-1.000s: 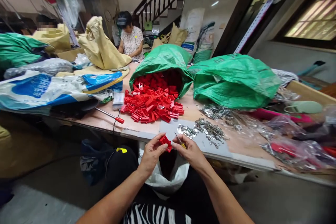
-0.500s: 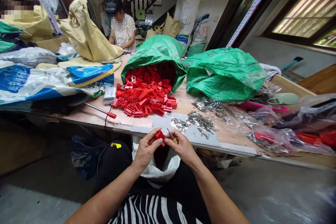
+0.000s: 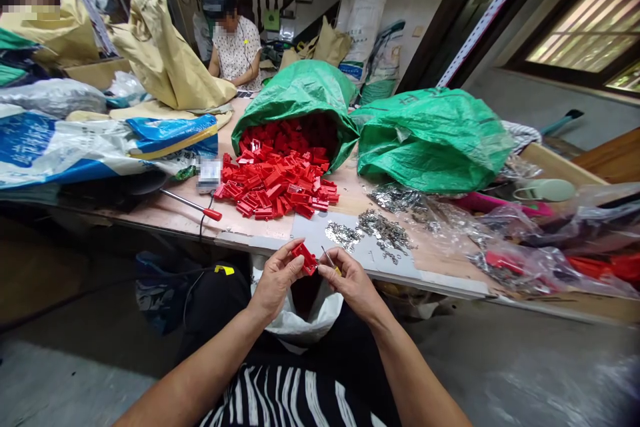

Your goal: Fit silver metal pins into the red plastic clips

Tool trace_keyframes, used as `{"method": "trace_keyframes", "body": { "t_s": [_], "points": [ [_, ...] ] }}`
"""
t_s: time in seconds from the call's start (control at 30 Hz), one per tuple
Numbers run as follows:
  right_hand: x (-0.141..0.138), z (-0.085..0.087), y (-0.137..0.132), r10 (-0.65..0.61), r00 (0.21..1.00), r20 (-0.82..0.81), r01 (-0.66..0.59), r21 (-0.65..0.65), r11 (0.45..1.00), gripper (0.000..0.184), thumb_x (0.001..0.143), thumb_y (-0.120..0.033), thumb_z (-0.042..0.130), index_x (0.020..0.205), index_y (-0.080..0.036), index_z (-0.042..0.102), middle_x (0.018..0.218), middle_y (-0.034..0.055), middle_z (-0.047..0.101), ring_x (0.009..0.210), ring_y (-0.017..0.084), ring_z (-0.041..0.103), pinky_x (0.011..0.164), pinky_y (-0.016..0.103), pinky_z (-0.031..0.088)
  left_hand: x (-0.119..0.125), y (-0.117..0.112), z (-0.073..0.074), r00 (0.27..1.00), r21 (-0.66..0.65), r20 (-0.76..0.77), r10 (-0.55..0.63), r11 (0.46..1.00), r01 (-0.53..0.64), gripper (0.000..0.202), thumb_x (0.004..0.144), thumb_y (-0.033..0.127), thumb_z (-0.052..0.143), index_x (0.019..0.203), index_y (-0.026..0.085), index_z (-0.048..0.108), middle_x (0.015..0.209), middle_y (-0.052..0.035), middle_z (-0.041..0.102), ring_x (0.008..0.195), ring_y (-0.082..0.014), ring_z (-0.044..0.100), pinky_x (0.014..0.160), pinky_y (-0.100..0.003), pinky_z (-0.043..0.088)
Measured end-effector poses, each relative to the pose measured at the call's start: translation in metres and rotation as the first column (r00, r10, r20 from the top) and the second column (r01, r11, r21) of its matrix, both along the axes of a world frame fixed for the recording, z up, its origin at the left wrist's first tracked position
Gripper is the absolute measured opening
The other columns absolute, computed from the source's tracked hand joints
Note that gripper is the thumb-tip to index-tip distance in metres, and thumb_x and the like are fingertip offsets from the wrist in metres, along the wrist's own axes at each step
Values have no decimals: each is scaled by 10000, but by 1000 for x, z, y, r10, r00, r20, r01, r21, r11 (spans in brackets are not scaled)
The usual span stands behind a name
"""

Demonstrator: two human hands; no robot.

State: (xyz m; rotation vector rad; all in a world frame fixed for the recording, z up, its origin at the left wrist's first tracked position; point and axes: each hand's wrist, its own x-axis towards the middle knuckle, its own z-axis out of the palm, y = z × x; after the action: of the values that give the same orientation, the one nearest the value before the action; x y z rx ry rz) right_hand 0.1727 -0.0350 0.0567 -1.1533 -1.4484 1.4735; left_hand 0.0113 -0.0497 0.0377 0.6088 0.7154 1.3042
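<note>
My left hand [image 3: 276,280] is closed on a red plastic part [image 3: 305,259], pinched between thumb and fingers in front of the table edge. Close beside it, my right hand [image 3: 353,280] grips a small screwdriver-like tool [image 3: 338,271] with a yellow handle and thin metal shaft that points up and left. The right fingertips are near the red part's right end; whether they pinch a small metal piece there I cannot tell. Below both hands a white sack [image 3: 320,323] hangs open between my knees. On the table lies a heap of similar red parts [image 3: 275,180].
Behind the heap lies an open green sack [image 3: 305,83]; another green sack [image 3: 430,140] is to its right. Small metal pieces [image 3: 383,230] lie on a grey sheet. A red-handled rod [image 3: 193,205] rests at the left edge. A person [image 3: 235,47] sits across the table.
The red part has turned in my left hand, so more of its long hollow side shows. My right hand has shifted slightly and still holds the yellow-handled tool.
</note>
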Motion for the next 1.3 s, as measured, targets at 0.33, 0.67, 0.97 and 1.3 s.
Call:
{"method": "trace_keyframes", "body": {
  "t_s": [0.33, 0.67, 0.97, 1.3],
  "points": [
    [4, -11, -1, 9, 998, 61, -13, 65, 998, 282, 801, -459, 619, 851, -199, 521, 735, -36, 503, 574, 92, 405, 517, 217, 344, 1, 0, 0, 999, 1, -35, -37, 999, 37, 439, 721, 273, 733, 1146, 215, 641, 882, -21, 679, 809, -129, 623, 777, -262, 493],
    [8, -2, -8, -19, 912, 410, -183, 448, 875, 144, 888, -247, 534, 997, -212, 621, 881, 39, 641, 784, 158, 585, 724, 273, 454, -1, 4, -2, 992, 30, -117, -46, 998, 50, 445, 739, 284, 712, 1169, 205, 627, 854, -16, 667, 743, -109, 598, 737, -237, 480],
    [9, -1, -5, -15, 889, 457, -283, 576, 767, 135, 899, -173, 515, 968, -213, 624, 869, 46, 658, 805, 162, 604, 725, 277, 481, -5, 7, -2, 960, 64, -273, -62, 995, 82, 423, 740, 322, 706, 1139, 193, 650, 834, -18, 653, 717, -109, 556, 695, -225, 457],
    [11, -6, -8, -17, 915, 404, -183, 451, 873, 140, 863, -258, 583, 994, -225, 620, 886, 39, 655, 782, 171, 600, 706, 278, 468, -4, 6, 2, 987, -9, -129, -100, 995, 100, 430, 707, 310, 736, 1114, 197, 656, 877, -36, 666, 756, -126, 601, 723, -253, 482]
  ]
}}
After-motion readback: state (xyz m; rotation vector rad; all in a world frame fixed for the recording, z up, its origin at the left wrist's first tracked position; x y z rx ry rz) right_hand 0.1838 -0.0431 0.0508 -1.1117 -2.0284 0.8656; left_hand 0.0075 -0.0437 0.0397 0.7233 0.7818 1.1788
